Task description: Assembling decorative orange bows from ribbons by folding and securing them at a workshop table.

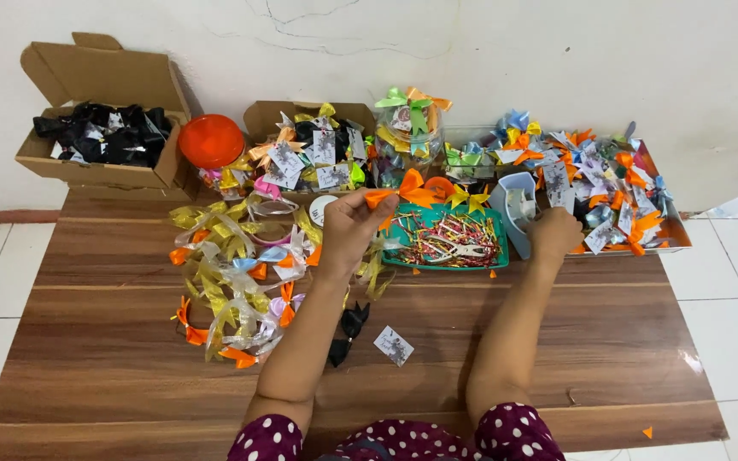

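My left hand [350, 225] pinches an orange ribbon bow [407, 189] and holds it up over the teal tray [499, 253] of coloured twist ties. My right hand [554, 233] rests with fingers curled beside a light blue scoop-shaped holder [514, 205], right next to a flat tray [672, 229] heaped with orange, blue and grey bows with small tags; whether it holds anything I cannot tell. A loose pile of gold, orange and lilac bows [234, 277] lies to the left of my left forearm.
A black bow [348, 333] and a small tag card [394, 345] lie on the wooden table [113, 358]. At the back stand a cardboard box of black bows [104, 135], an orange lid [211, 141], a box of tagged bows [313, 149] and a clear jar [407, 137].
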